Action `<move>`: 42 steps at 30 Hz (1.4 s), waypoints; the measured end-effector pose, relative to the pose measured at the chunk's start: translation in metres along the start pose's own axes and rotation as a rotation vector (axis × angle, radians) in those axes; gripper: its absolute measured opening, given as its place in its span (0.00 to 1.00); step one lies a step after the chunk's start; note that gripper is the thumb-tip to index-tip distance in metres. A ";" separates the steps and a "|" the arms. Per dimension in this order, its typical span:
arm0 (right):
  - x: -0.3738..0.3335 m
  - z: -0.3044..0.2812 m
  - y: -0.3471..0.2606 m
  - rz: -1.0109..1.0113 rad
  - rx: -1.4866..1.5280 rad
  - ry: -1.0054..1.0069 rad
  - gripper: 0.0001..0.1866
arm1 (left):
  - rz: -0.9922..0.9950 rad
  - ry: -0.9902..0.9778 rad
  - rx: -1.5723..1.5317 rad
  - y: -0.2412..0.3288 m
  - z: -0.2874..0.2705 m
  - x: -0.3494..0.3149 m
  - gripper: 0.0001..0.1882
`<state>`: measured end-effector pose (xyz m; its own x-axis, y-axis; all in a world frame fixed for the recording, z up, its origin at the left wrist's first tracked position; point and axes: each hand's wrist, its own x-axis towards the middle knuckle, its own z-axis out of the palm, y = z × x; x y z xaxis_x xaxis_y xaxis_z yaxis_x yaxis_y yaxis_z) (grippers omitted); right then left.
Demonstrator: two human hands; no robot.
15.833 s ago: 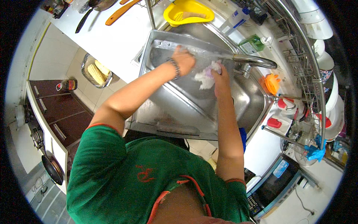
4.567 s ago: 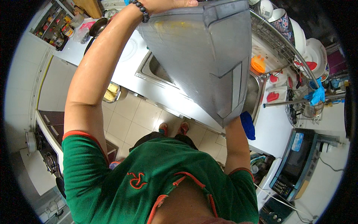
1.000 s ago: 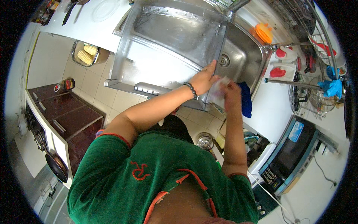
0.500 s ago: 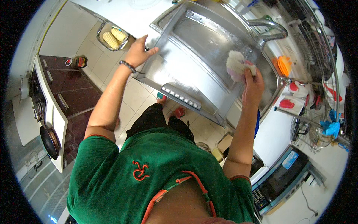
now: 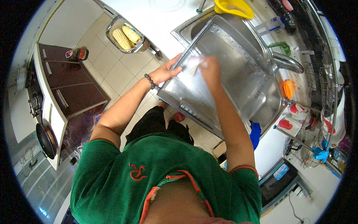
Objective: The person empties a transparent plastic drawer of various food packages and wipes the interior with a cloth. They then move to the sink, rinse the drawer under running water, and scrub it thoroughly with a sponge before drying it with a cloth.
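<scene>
A large, shallow stainless-steel tray (image 5: 192,87) lies tilted across the sink, its near end sticking out past the counter edge over the floor. My left hand (image 5: 164,73) grips its left rim, thumb on the inner side and fingers beyond the edge. In my right hand (image 5: 212,72) is a whitish cloth (image 5: 193,65), pressed to the tray's inner surface near that left rim. Both cloth and right fingers are blurred by motion. Wet shine covers much of the metal.
Around the tray lie the sink basin (image 5: 266,112) and a curved faucet (image 5: 289,62). A yellow bowl (image 5: 235,8) stands behind, a blue cloth (image 5: 255,135) hangs at the right front edge. To the left, a lined container (image 5: 138,47) holds corn cobs (image 5: 121,39). A microwave (image 5: 274,186) sits right.
My right hand has brought the cloth from the tray's right side across to its left rim. My left hand, spread at the corner before, now holds the rim. The view has shifted slightly.
</scene>
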<state>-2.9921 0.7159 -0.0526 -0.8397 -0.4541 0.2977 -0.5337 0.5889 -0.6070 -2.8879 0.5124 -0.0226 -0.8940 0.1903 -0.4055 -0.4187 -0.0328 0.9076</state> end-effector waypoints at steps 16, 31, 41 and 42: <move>0.046 0.011 -0.052 0.667 0.855 -0.041 0.11 | 0.075 0.013 0.145 0.006 -0.010 0.000 0.29; -0.002 -0.018 -0.148 -0.108 0.386 -0.165 0.24 | 0.104 0.401 -0.796 0.039 -0.032 -0.044 0.15; -0.065 -0.003 -0.076 0.252 -0.306 -0.440 0.49 | 0.046 0.240 -0.253 0.026 -0.025 0.015 0.15; -0.066 -0.005 -0.076 0.254 -0.289 -0.437 0.48 | 0.082 0.308 -0.236 0.037 -0.029 0.046 0.12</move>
<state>-2.8966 0.7042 -0.0221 -0.8585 -0.4722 -0.1998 -0.3782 0.8463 -0.3752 -2.9490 0.4912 -0.0105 -0.9172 -0.1241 -0.3787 -0.3367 -0.2669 0.9030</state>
